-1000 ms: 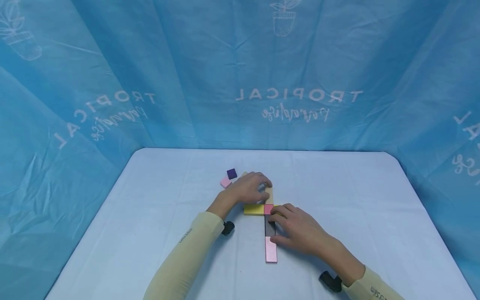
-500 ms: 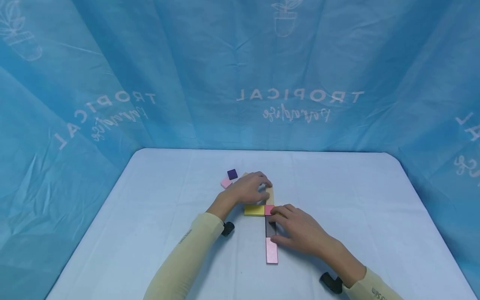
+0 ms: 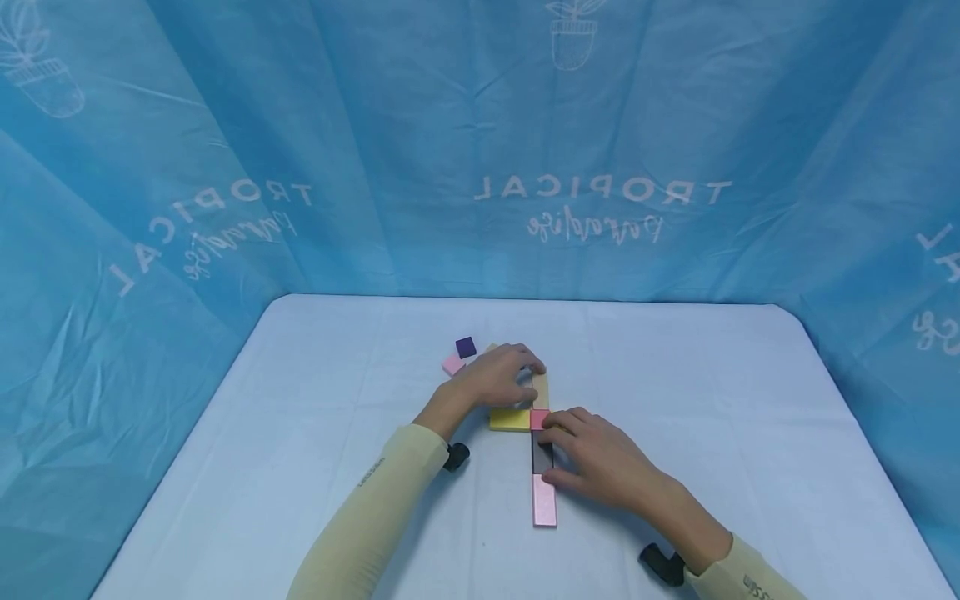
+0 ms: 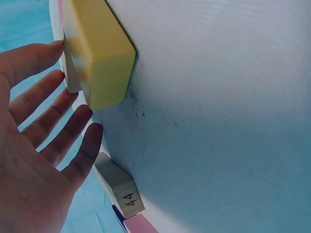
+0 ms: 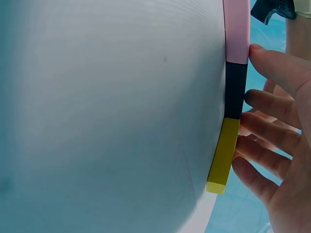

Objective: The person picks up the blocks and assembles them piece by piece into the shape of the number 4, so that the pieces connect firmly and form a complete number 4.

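Observation:
Flat coloured blocks form a cross on the white table. A plain wood block (image 3: pixel 541 392) points away, a yellow block (image 3: pixel 510 419) lies left, and a red block (image 3: pixel 539 419) sits at the centre. Nearer come a black block (image 3: pixel 542 458) and a pink block (image 3: pixel 544 502). My left hand (image 3: pixel 497 377) touches the wood block with loosely spread fingers. My right hand (image 3: pixel 603 462) lies over the cross from the right, its relaxed fingertips resting on the blocks. Those fingers mostly hide a second yellow block (image 5: pixel 223 158), which shows in the right wrist view.
Behind my left wrist lie a dark purple block (image 3: pixel 466 347), a loose pink block (image 3: pixel 453 364) and a wood block marked 44 (image 4: pixel 124 191), mostly hidden in the head view. Blue printed curtains (image 3: pixel 420 167) enclose the white table (image 3: pixel 675 358) at the back and sides.

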Available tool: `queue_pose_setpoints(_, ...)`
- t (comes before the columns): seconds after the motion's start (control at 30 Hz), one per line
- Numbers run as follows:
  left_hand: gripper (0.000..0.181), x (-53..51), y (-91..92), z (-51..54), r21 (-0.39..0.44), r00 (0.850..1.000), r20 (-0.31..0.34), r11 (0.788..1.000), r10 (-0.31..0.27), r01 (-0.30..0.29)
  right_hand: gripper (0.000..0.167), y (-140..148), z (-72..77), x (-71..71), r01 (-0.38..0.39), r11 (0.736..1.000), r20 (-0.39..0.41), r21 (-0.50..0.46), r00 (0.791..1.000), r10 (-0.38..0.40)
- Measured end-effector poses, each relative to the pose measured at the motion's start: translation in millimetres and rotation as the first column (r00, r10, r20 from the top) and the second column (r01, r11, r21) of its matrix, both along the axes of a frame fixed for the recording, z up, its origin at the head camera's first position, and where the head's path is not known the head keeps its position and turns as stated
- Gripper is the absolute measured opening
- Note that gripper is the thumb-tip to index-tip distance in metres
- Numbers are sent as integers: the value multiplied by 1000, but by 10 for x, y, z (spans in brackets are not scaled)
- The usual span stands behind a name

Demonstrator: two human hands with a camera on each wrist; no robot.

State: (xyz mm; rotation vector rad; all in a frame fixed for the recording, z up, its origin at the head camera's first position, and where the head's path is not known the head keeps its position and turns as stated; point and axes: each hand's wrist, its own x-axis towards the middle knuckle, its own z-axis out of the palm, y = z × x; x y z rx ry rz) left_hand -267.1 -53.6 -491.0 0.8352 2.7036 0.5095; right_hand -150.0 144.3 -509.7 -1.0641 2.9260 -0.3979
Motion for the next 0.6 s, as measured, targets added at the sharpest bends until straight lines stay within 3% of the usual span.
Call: queue_pose_setpoints(0.6,39,-9,-14,-19,-1,1000,-18,1000,-3,3,58,-20,-1,8,27,1000,13,-9,1000,-27)
